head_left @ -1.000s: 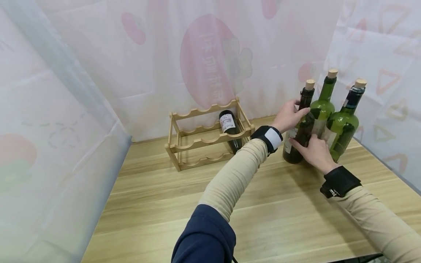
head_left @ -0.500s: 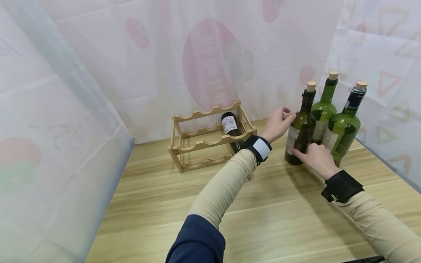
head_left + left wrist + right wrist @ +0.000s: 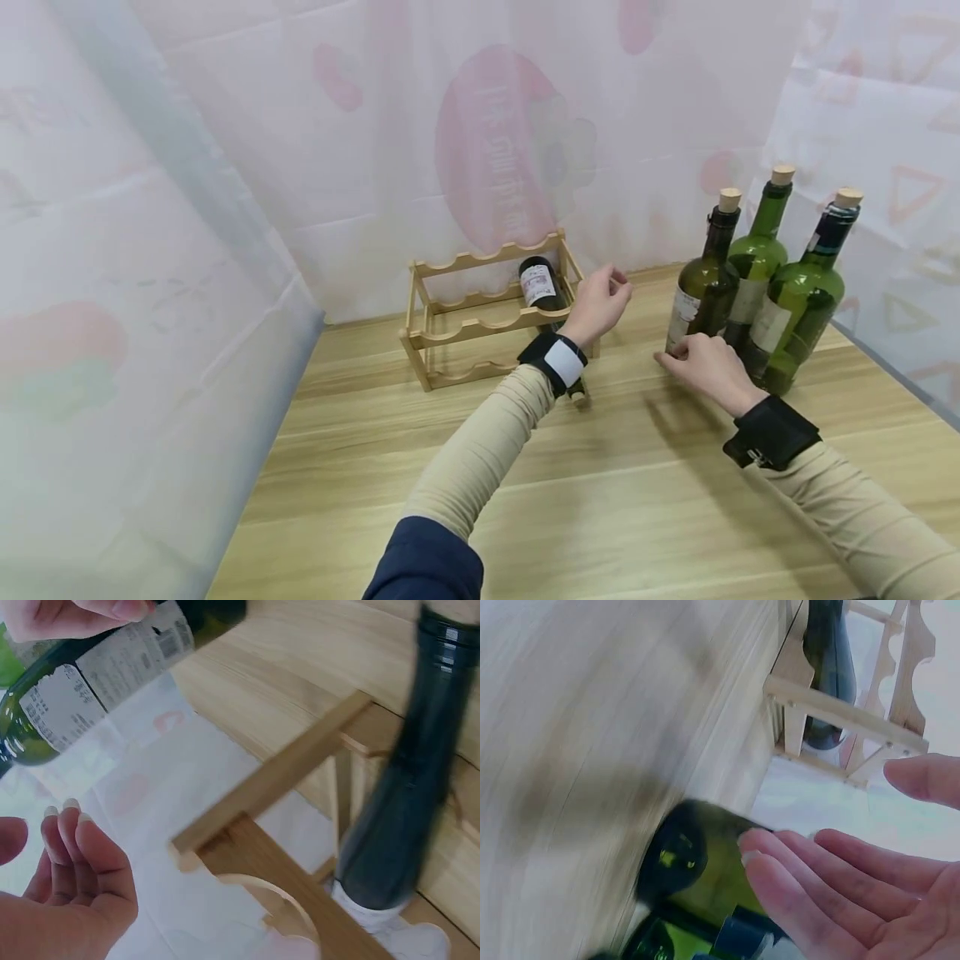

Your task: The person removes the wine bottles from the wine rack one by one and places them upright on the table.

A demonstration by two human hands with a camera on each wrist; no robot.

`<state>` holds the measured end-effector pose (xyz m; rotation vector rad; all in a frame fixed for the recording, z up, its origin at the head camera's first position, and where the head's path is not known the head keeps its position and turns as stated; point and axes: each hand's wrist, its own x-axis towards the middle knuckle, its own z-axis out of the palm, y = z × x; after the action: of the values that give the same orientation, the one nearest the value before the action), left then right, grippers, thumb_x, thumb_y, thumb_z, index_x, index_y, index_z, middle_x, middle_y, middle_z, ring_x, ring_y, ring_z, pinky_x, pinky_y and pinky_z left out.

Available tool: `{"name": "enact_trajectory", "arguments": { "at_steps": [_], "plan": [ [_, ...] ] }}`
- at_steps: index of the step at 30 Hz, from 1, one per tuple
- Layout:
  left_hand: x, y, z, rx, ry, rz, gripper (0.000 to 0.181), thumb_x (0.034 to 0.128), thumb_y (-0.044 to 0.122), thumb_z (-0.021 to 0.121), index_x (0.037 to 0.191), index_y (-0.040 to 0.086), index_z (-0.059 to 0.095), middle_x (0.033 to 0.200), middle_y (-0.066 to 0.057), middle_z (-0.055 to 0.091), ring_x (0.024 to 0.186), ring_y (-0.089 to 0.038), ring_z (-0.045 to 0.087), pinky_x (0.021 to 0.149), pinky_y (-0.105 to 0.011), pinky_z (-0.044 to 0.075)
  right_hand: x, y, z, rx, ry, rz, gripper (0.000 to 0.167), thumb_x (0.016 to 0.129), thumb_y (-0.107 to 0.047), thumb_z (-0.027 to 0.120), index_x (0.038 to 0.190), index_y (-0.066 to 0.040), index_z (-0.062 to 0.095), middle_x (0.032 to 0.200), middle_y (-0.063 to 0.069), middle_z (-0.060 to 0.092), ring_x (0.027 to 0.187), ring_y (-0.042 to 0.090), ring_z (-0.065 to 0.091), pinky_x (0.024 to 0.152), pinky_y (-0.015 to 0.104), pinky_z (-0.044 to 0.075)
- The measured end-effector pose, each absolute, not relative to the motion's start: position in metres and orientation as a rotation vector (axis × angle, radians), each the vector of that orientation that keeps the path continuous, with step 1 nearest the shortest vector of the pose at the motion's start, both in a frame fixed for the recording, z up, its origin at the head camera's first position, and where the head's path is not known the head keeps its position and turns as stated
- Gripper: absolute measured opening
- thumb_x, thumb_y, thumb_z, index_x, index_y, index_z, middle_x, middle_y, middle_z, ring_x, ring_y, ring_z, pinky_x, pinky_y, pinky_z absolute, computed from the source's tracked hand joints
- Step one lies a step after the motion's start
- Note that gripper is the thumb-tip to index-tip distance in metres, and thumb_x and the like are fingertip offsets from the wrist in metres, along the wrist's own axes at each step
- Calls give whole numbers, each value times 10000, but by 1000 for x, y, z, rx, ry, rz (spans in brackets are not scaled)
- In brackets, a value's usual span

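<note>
My left hand hovers by the right end of a wooden wine rack, fingers loosely bent and nothing in them. A dark wine bottle lies in the rack, its corked neck pointing to the front and partly behind my left wrist. My right hand is at the lower part of a dark green wine bottle, thumb apart and fingers relaxed; the right wrist view shows its fingers extended beside the glass. Whether they touch it I cannot tell. That bottle stands upright, corked and labelled.
Two lighter green corked wine bottles, one at the back and one at the right, stand close against the dark one. Printed white sheets enclose the wooden table at the back and sides.
My left hand has come off the dark bottle's neck and moved left to the rack. The right hand has shifted slightly away from the bottles, which still stand. The head view has turned slightly.
</note>
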<state>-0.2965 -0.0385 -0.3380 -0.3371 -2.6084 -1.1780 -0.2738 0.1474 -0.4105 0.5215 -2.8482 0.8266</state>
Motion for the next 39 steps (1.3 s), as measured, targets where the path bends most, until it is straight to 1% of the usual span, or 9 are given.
{"name": "enact_trajectory", "arguments": {
  "at_steps": [2, 4, 7, 10, 19, 24, 27, 34, 39],
  "plan": [
    [-293, -46, -342, -306, -2615, -1164, 180, 951, 157, 549, 1076, 56, 631, 918, -74, 680, 800, -134, 602, 647, -149, 408, -274, 143, -413, 540, -2820, 837, 388, 930, -323, 595, 621, -103, 512, 547, -31, 384, 496, 143, 374, 494, 258, 265],
    [-290, -53, -346, -279, -2621, -1150, 183, 945, 147, 549, 1074, 50, 637, 910, -76, 674, 803, -145, 597, 659, -165, 411, -273, 139, -415, 565, -2787, 855, 336, 937, -293, 584, 721, -37, 600, 591, 62, 515, 533, 215, 493, 504, 312, 371],
    [-284, -64, -351, -260, -2625, -1139, 179, 944, 129, 539, 1060, 38, 641, 922, -92, 674, 828, -169, 606, 672, -178, 425, -274, 132, -416, 609, -2743, 896, 354, 947, -259, 565, 1035, 68, 670, 875, 251, 687, 748, 374, 653, 651, 459, 515],
    [-278, -73, -354, -231, -2626, -1141, 162, 939, 111, 534, 1040, 40, 640, 923, -95, 668, 823, -170, 601, 666, -181, 427, -275, 124, -416, 634, -2712, 906, 426, 945, -226, 565, 1213, 103, 598, 1090, 332, 651, 922, 451, 652, 768, 548, 519],
    [-266, -92, -361, -144, -2663, -1137, 132, 924, 84, 540, 999, 38, 639, 881, -78, 629, 755, -140, 544, 612, -176, 398, -287, 102, -417, 691, -2575, 891, 432, 919, -130, 594, 1270, 116, 541, 1152, 356, 610, 969, 493, 615, 835, 580, 495],
    [-264, -101, -375, -83, -2728, -1094, 104, 904, 82, 544, 933, 48, 637, 881, -86, 655, 750, -151, 563, 604, -191, 411, -298, 89, -413, 746, -2515, 904, 474, 920, -97, 584, 1328, 121, 482, 1382, 362, 445, 1242, 521, 448, 1027, 615, 377],
    [-262, -106, -387, -40, -2772, -1097, 93, 893, 87, 553, 906, 44, 635, 867, -89, 653, 723, -149, 547, 579, -197, 395, -307, 79, -410, 803, -2459, 884, 492, 914, -85, 594, 1344, 117, 466, 1437, 348, 391, 1308, 505, 393, 1076, 609, 337],
    [-258, -113, -412, 115, -2824, -1116, 116, 858, 121, 640, 801, 22, 622, 731, -52, 589, 633, -143, 506, 521, -197, 362, -325, 55, -403, 945, -2352, 729, 458, 887, -47, 642, 1305, 100, 525, 1381, 311, 479, 1255, 460, 469, 1037, 576, 405],
    [-257, -117, -425, 290, -2800, -1370, 296, 874, 139, 663, 622, 88, 518, 556, 22, 465, 500, -128, 463, 454, -214, 365, -330, 42, -399, 960, -2375, 679, 357, 876, -30, 635, 1201, 115, 602, 1341, 293, 532, 1190, 434, 551, 990, 539, 467]
  ]
}}
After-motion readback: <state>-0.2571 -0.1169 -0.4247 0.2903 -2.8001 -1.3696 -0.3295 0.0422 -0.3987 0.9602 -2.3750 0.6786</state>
